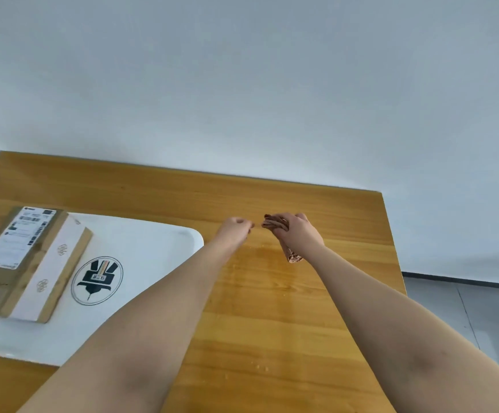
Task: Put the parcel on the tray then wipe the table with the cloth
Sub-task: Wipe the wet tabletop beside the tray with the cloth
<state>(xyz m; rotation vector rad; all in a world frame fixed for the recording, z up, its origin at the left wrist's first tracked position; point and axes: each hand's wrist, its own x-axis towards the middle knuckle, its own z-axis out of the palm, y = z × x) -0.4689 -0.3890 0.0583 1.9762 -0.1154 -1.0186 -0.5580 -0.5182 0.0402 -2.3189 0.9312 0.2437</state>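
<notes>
A cardboard parcel (30, 260) with a white shipping label lies on the white tray (141, 251) at the left of the wooden table (272, 308). My right hand (297, 234) is closed around a bunched brown cloth (275, 223) above the table's far middle; a cloth end (293, 257) sticks out under the wrist. My left hand (235, 228) hovers just left of the cloth with its fingers curled and nothing visibly in them.
The tray bears a round black logo (97, 280). A few small crumbs (261, 368) and a faint wet streak lie on the wood between my forearms. The table's right edge drops to a grey floor (465, 311). A white wall stands behind.
</notes>
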